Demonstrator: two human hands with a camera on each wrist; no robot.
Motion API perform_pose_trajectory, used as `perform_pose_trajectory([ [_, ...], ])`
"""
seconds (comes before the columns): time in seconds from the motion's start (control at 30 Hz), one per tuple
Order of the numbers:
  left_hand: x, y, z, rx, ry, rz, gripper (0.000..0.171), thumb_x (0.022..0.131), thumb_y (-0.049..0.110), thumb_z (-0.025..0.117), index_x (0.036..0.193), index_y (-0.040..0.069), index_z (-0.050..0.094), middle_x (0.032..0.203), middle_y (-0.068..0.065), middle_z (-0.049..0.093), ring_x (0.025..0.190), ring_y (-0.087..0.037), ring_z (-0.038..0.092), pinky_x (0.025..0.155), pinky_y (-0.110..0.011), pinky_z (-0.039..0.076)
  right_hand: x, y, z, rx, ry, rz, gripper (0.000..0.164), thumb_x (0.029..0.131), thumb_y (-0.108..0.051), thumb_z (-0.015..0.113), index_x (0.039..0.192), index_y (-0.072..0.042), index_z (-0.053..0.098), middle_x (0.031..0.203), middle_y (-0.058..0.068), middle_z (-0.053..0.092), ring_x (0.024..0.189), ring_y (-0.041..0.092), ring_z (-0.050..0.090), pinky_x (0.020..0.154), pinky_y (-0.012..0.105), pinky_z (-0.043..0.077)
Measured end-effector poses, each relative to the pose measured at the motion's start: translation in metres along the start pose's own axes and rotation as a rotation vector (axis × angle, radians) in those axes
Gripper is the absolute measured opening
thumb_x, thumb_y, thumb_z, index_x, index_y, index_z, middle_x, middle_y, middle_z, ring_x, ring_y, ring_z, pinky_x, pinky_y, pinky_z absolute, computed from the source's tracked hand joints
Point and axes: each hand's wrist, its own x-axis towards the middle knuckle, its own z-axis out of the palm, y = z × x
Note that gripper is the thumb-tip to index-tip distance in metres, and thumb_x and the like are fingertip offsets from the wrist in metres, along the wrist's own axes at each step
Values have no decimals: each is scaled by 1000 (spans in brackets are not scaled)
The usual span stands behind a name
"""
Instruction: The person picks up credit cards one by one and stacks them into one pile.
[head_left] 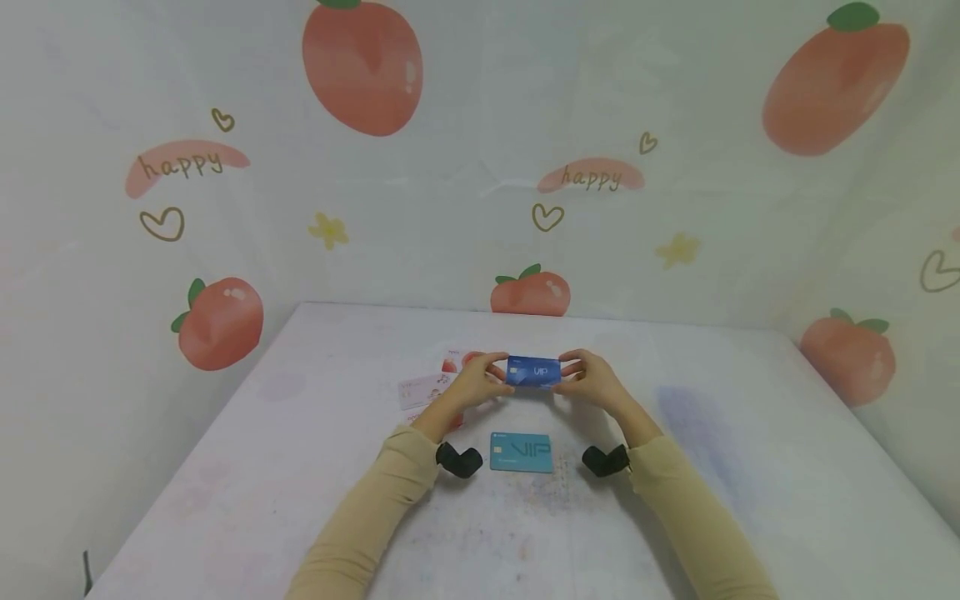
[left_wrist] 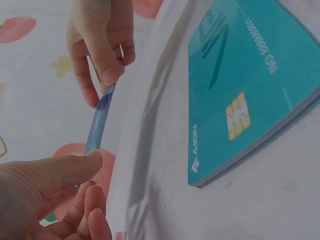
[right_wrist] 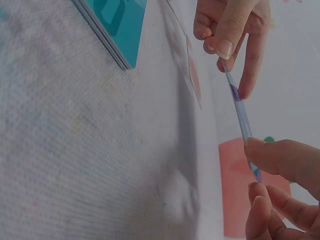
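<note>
Left grip (head_left: 478,383) and right grip (head_left: 594,382) are both pinching the blue VIP card (head_left: 533,372). There's a teal card stack (head_left: 521,452) on the bench (head_left: 262,508), and the left arm (head_left: 373,508) partly blocks some pinkish cards (head_left: 417,392).

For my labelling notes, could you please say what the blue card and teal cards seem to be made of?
The blue card looks like plastic, fairly glossy: thin, straight, faintly shiny. The teal cards are probably satin plastic, with smooth surfaces and crisp edges, though coated paperboard is possible.

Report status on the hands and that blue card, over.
Left hand and right hand pinch opposite ends. Blue card held up off the table. Teal card stack lying nearby, not blocking.
</note>
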Motion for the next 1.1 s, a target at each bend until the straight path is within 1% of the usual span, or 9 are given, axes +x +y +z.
perform_pose_trajectory([
  [0.07, -2, 0, -1, -3, -5, 11, 65, 80, 6, 71, 138, 4, 42, 108, -19, 61, 84, -19, 62, 61, -21, 47, 0, -1, 1, -12, -1, 7, 55, 77, -13, 75, 124, 2, 51, 108, 22, 62, 91, 25, 61, 77, 31, 50],
  [0.2, -6, -2, -2, -9, -12, 8, 65, 80, 7, 71, 138, 4, 42, 108, -18, 61, 84, -19, 62, 61, -21, 47, -1, -3, 3, -20, -7, 18, 55, 77, -14, 75, 124, 1, 51, 107, 20, 63, 88, 22, 59, 74, 27, 49],
  [0.47, -10, -6, -2, -29, 0, -17, 65, 79, 6, 71, 138, 6, 43, 105, -16, 60, 79, -16, 60, 60, -21, 47, -5, -7, 3, -22, -24, 6, 54, 78, -15, 74, 124, 0, 51, 107, 19, 63, 87, 21, 58, 76, 29, 51],
  [0.6, -11, -9, -3, -5, 11, -28, 65, 80, 9, 72, 138, 9, 43, 104, -14, 60, 80, -16, 58, 62, -21, 48, -8, -9, 4, -15, -31, -8, 53, 77, -14, 74, 123, 1, 52, 105, 19, 63, 85, 20, 58, 73, 27, 50],
  [0.67, -12, -10, -4, 5, 15, -25, 65, 80, 10, 72, 138, 9, 44, 104, -13, 60, 81, -17, 58, 63, -21, 48, -8, -10, 6, -12, -35, -12, 53, 77, -13, 74, 123, 1, 52, 104, 19, 63, 83, 19, 57, 72, 26, 49],
  [0.77, -15, -13, -5, 16, 21, -2, 64, 80, 10, 72, 137, 8, 44, 101, -13, 61, 79, -16, 57, 62, -21, 47, -9, -10, 7, -10, -40, -13, 53, 76, -13, 75, 123, 1, 52, 104, 18, 63, 81, 18, 57, 70, 25, 48],
  [0.97, -21, -15, -6, -5, 31, 38, 63, 79, 7, 71, 136, 4, 45, 98, -15, 63, 74, -12, 55, 58, -20, 44, -10, -11, 9, -6, -48, -27, 53, 76, -13, 75, 122, 1, 52, 103, 18, 63, 80, 17, 55, 69, 24, 47],
  [1.1, -25, -15, -7, -17, 37, 51, 63, 79, 5, 71, 136, 2, 45, 97, -16, 63, 72, -11, 53, 57, -20, 43, -13, -13, 11, 1, -53, -45, 53, 76, -11, 75, 122, 1, 52, 102, 18, 63, 79, 17, 54, 69, 24, 46],
])
